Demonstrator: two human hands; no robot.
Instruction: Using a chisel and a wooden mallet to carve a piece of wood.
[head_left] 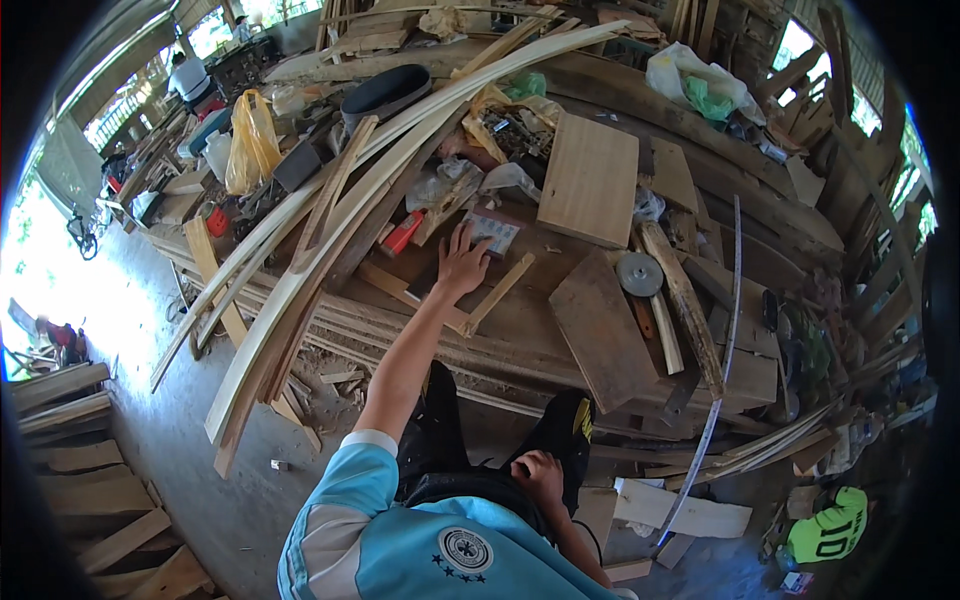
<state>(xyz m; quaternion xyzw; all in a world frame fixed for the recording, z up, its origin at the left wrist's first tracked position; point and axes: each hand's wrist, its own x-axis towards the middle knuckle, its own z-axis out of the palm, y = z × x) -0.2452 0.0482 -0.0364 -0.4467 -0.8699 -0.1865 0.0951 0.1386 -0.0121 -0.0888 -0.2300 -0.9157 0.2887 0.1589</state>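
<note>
My left hand [462,257] reaches onto the bench, fingers spread over the lower left of a flat grey rectangular item [497,229] with small square shapes on it. A red and white object [402,234] lies to the left of it. Below my hand, narrow wooden strips [503,295] form a corner. My right hand [537,478] is down by my lap with its fingers curled; what they hold, if anything, is hidden.
Long bent strips [260,365] overhang the bench. Boards [587,180], bags [250,140], a grey disc [637,271] and a long pale rule-like strip [715,420] lie around. Planks [100,480] are stacked left. A person [190,78] sits far back; a green shirt [825,525] shows lower right.
</note>
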